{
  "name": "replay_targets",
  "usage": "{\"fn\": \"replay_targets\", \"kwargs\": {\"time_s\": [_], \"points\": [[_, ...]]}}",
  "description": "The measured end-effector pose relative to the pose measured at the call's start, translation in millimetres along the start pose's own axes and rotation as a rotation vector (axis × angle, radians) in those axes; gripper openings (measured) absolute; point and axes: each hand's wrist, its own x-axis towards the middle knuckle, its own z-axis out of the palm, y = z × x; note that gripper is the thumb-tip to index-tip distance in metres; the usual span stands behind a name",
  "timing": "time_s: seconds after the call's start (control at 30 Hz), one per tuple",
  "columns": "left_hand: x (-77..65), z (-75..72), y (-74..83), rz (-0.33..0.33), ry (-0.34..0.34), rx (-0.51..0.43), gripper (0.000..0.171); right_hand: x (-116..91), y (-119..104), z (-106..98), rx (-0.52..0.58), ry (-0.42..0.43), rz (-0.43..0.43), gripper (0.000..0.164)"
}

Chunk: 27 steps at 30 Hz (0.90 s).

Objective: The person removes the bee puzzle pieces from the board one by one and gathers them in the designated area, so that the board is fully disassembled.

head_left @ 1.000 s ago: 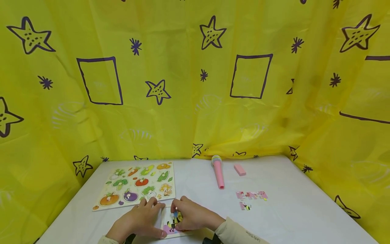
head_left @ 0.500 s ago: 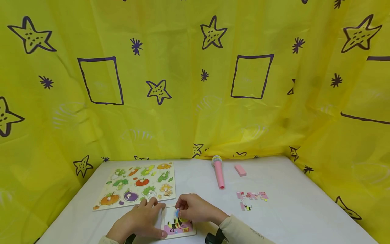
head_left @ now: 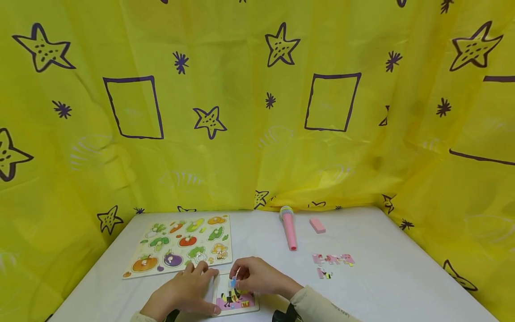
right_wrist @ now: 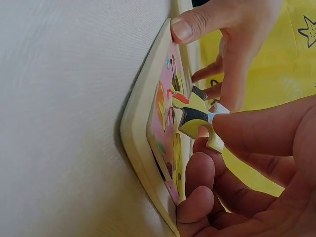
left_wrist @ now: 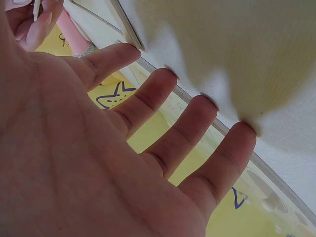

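Note:
My right hand (head_left: pixel 260 276) pinches a jigsaw puzzle piece (right_wrist: pixel 195 117) between thumb and fingers. The piece is yellow and black with a bit of blue, and it stands tilted over the small framed puzzle board (head_left: pixel 237 308). On that board, a black-and-yellow bee picture on pink fills the lower part. My left hand (head_left: pixel 186 290) lies at the board's left side with its fingers spread. Its thumb rests on the near left corner of the frame, as the right wrist view shows. In the left wrist view the other fingertips (left_wrist: pixel 245 129) touch down on the white table.
A vegetable knob puzzle (head_left: pixel 183 241) lies behind my left hand. Farther right are a pink toy microphone (head_left: pixel 289 230) and a pink block (head_left: pixel 317 225). Several loose puzzle pieces (head_left: pixel 332 259) lie in rows on the right. A yellow curtain (head_left: pixel 241 170) surrounds the table.
My right hand has lifted off the board's middle toward its far right side, uncovering more of the bee picture. The pinched piece's blue part now shows. My left hand has stayed in place.

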Motion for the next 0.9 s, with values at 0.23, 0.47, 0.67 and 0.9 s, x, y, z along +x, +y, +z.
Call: {"fn": "replay_targets", "kwargs": {"time_s": [0.23,0.47,0.67,0.9], "points": [[-0.3,0.1,-0.1,0.001,0.001,-0.009,0.085,-3,0,4,-0.015,0.039,-0.025,0.014],[-0.5,-0.5,0.5,0.000,-0.002,-0.003,0.086,-4,1,6,-0.006,0.058,-0.033,0.013],[0.3,-0.5,0.9,-0.010,-0.010,0.008,0.087,-5,1,4,0.006,0.068,-0.020,0.012],[-0.2,0.7,-0.6,0.000,0.003,-0.001,0.087,-10,0,-5,-0.024,0.079,-0.037,0.010]]}}
